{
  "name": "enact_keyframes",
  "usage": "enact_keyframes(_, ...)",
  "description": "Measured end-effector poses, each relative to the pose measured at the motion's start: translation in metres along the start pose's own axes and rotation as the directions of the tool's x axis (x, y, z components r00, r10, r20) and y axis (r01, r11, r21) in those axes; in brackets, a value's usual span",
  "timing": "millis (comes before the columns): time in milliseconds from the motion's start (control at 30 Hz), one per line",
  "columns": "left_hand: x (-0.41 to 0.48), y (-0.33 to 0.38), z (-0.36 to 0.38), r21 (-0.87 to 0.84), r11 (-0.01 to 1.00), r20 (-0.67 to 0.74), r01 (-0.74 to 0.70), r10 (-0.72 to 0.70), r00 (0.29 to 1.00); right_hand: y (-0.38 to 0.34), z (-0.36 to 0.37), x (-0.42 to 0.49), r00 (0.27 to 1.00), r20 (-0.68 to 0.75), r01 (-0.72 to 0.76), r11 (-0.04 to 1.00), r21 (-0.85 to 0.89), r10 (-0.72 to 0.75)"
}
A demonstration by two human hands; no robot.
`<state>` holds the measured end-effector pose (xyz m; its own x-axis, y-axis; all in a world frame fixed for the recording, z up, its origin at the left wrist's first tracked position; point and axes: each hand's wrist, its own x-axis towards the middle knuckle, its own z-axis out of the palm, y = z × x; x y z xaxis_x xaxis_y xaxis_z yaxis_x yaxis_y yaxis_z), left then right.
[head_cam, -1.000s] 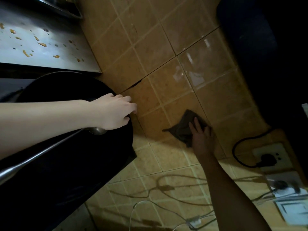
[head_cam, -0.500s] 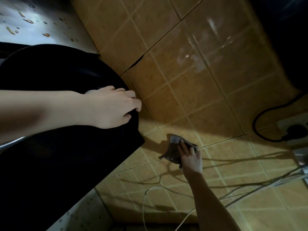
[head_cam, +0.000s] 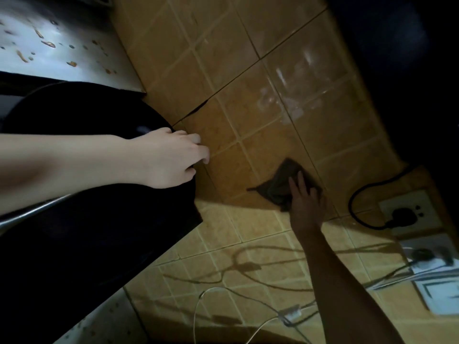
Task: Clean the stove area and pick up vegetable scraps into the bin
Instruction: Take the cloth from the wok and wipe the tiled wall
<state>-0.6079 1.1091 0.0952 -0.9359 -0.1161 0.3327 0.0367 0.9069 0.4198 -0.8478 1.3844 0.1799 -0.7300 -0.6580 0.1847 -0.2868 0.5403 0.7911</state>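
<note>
Since half a second ago the right hand [head_cam: 305, 204] and the cloth [head_cam: 275, 187] have shifted up the tiles toward 2 o'clock, back close to where they were a second ago. The left hand [head_cam: 171, 157] has kept its place on the pan.

Brown tiled surface [head_cam: 248, 108] fills the middle, lighter toward 6 o'clock. A big black pan [head_cam: 87, 244] takes up the 8 o'clock part, with its metal handle [head_cam: 29, 214] running off at 9 o'clock. At 11 o'clock lies the steel stove top [head_cam: 82, 28], touching the tiles along its edge.

From 9 o'clock the left hand reaches in, its fingers curled together over the pan's rim where it nears the tiles. From 5 o'clock the right hand reaches in, its fingers straight and close together, pressing the dark cloth flat against the tiles just right of centre. A corner of the cloth points toward 9 o'clock.

At 3 o'clock a wall socket [head_cam: 407, 214] carries a black plug, and its black cord [head_cam: 357, 194] loops up beside it. A thin white cable [head_cam: 198, 309] lies at 6 o'clock. Small orange scraps [head_cam: 49, 43] are scattered on the stove top, well apart from both hands.
</note>
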Motion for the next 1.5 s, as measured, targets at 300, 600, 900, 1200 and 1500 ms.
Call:
enact_keyframes(300,-0.005,-0.030,-0.037,0.039,0.995,-0.094,0.088,-0.084,0.992,-0.002,-0.074,0.077,0.991,-0.074,-0.102,0.992,0.077,0.108)
enact_keyframes(600,-0.037,-0.091,-0.076,0.064,0.968,-0.105,0.244,-0.237,0.966,-0.060,-0.110,0.128,1.000,0.006,-0.019,0.999,0.037,0.019)
enact_keyframes(900,-0.077,-0.128,-0.104,0.108,0.932,-0.085,0.346,-0.338,0.937,-0.115,-0.133,0.159,0.988,0.113,0.098,0.993,0.073,-0.106)
enact_keyframes(1200,-0.111,-0.108,-0.124,0.130,0.907,-0.071,0.401,-0.395,0.916,-0.121,-0.152,0.105,0.986,0.080,0.124,0.967,0.221,-0.145)
enact_keyframes(1500,-0.141,-0.056,-0.131,0.118,0.921,-0.030,0.371,-0.370,0.929,-0.095,-0.157,0.007,0.992,0.078,0.052,0.895,0.442,-0.096)
